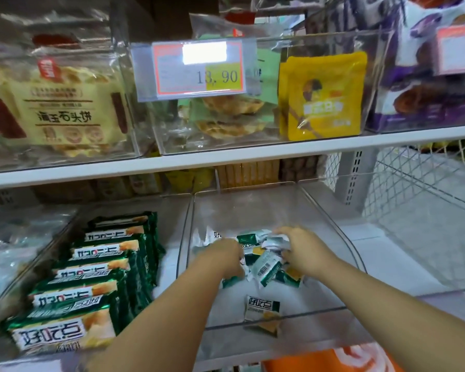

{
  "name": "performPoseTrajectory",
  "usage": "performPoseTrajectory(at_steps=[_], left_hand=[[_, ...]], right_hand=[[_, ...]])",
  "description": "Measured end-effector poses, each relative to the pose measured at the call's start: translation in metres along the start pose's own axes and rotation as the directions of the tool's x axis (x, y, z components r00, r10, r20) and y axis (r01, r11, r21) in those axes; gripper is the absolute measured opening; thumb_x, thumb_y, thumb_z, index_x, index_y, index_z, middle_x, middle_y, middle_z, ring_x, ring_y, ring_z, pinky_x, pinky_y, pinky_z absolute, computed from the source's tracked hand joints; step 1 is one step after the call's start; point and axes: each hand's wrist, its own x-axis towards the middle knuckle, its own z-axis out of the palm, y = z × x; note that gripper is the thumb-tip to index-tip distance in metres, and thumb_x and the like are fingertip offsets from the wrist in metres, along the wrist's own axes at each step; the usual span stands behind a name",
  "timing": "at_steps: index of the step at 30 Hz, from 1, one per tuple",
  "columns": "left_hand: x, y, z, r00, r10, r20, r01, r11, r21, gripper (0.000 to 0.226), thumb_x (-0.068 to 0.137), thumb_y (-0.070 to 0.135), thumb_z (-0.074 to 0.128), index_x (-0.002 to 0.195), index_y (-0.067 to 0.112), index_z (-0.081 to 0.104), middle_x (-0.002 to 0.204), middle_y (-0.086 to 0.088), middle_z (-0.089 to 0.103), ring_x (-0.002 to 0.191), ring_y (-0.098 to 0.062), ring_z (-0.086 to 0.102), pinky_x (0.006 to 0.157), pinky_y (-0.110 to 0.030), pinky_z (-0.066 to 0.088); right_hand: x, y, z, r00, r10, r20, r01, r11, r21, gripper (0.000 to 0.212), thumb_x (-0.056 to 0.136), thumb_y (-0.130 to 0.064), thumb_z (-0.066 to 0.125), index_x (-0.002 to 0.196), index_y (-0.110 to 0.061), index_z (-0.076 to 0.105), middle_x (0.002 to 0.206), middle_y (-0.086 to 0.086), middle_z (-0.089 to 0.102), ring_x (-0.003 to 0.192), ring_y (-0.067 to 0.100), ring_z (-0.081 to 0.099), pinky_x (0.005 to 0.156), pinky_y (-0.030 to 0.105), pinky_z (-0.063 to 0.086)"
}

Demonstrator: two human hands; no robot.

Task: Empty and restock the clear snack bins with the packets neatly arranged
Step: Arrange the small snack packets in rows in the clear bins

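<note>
Both my arms reach into a clear snack bin (333,248) on the lower shelf. A loose heap of small green-and-white packets (265,267) lies in its middle. My left hand (227,257) curls over the left side of the heap and grips packets. My right hand (301,251) grips a crumpled bunch of packets at the heap's right. One single packet (262,308) lies apart near the bin's front wall. In the bin to the left (172,237), several larger green packets (91,277) stand in a tidy row.
The upper shelf (226,159) carries clear bins with biscuit bags, a yellow pouch (322,95) and a price tag (199,67). A white wire mesh divider (414,170) stands at the right. An orange package (333,361) shows below the bin.
</note>
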Motion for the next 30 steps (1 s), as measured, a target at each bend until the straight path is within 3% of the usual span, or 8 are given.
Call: performPoseTrajectory(at_steps=[2, 7, 14, 18, 21, 23, 26, 30], left_hand=[[0.001, 0.0, 0.006, 0.998, -0.019, 0.055, 0.016, 0.999, 0.05, 0.031, 0.088, 0.022, 0.064, 0.118, 0.017, 0.061, 0.124, -0.007, 0.057, 0.113, -0.025, 0.056, 0.093, -0.031, 0.047], [0.006, -0.001, 0.018, 0.987, -0.156, 0.025, 0.153, 0.985, 0.085, 0.046, 0.09, 0.015, 0.055, 0.135, 0.01, 0.042, 0.127, -0.01, 0.055, 0.114, -0.027, 0.054, 0.091, -0.034, 0.046], [0.002, 0.001, 0.02, 0.979, -0.188, 0.081, 0.199, 0.968, -0.153, 0.077, 0.079, 0.023, 0.074, 0.141, 0.012, 0.029, 0.132, -0.009, 0.052, 0.113, -0.026, 0.055, 0.091, -0.032, 0.049], [-0.007, 0.003, 0.013, 0.987, -0.161, -0.016, 0.149, 0.94, -0.308, 0.082, 0.078, 0.023, 0.077, 0.144, 0.017, 0.028, 0.136, -0.009, 0.05, 0.107, -0.022, 0.059, 0.079, -0.024, 0.048], [-0.023, 0.005, -0.002, 0.98, -0.15, -0.134, 0.062, 0.859, -0.507, 0.076, 0.077, 0.017, 0.079, 0.14, 0.018, 0.035, 0.114, -0.005, 0.06, 0.066, -0.01, 0.061, 0.049, -0.011, 0.042], [-0.038, 0.003, -0.01, 0.967, -0.126, -0.22, -0.032, 0.801, -0.598, 0.065, 0.077, 0.02, 0.079, 0.131, 0.02, 0.043, 0.091, 0.001, 0.062, 0.055, -0.01, 0.057, 0.048, -0.013, 0.043], [-0.064, 0.004, -0.019, 0.973, -0.058, -0.225, -0.14, 0.628, -0.766, 0.044, 0.081, 0.018, 0.076, 0.119, 0.021, 0.054, 0.082, 0.003, 0.057, 0.068, -0.018, 0.055, 0.065, -0.03, 0.048], [-0.095, 0.014, -0.021, 0.992, 0.053, -0.118, -0.129, 0.404, -0.906, 0.032, 0.088, 0.016, 0.068, 0.116, 0.027, 0.057, 0.096, 0.005, 0.069, 0.083, -0.017, 0.059, 0.066, -0.031, 0.05]], right_hand=[[-0.004, 0.001, 0.0, 0.994, -0.088, 0.064, 0.095, 0.989, -0.113, 0.035, 0.088, -0.011, 0.061, 0.12, -0.027, 0.062, 0.125, 0.002, 0.053, 0.116, 0.021, 0.047, 0.093, 0.031, 0.044], [-0.008, 0.004, 0.012, 0.928, -0.139, 0.347, 0.232, 0.943, -0.241, 0.058, 0.087, -0.029, 0.063, 0.14, -0.032, 0.042, 0.129, 0.006, 0.046, 0.121, 0.024, 0.042, 0.095, 0.036, 0.042], [-0.005, 0.004, 0.017, 0.957, -0.12, 0.264, 0.195, 0.94, -0.28, 0.041, 0.085, -0.027, 0.068, 0.125, -0.03, 0.057, 0.12, 0.004, 0.057, 0.109, 0.023, 0.052, 0.079, 0.03, 0.042], [-0.015, -0.002, 0.007, 0.971, -0.134, 0.197, 0.173, 0.965, -0.197, 0.034, 0.087, -0.03, 0.066, 0.118, -0.019, 0.063, 0.114, 0.01, 0.06, 0.096, 0.025, 0.057, 0.072, 0.028, 0.041], [-0.031, -0.01, -0.009, 0.983, -0.169, 0.077, 0.179, 0.974, -0.137, 0.033, 0.09, -0.036, 0.062, 0.114, -0.013, 0.064, 0.11, 0.008, 0.06, 0.1, 0.023, 0.057, 0.078, 0.029, 0.042], [-0.044, -0.015, -0.023, 0.986, -0.164, -0.028, 0.164, 0.986, 0.021, 0.029, 0.09, -0.036, 0.062, 0.114, -0.019, 0.063, 0.093, 0.002, 0.066, 0.089, 0.014, 0.063, 0.071, 0.026, 0.042], [-0.069, -0.019, -0.044, 0.991, -0.109, -0.08, 0.124, 0.966, 0.228, 0.011, 0.09, -0.036, 0.063, 0.098, -0.031, 0.057, 0.061, -0.008, 0.059, 0.051, 0.0, 0.058, 0.05, 0.017, 0.039], [-0.098, -0.016, -0.06, 0.991, -0.026, -0.131, 0.085, 0.879, 0.47, 0.012, 0.084, -0.035, 0.068, 0.087, -0.027, 0.06, 0.065, 0.003, 0.061, 0.052, 0.012, 0.06, 0.062, 0.037, 0.055]])
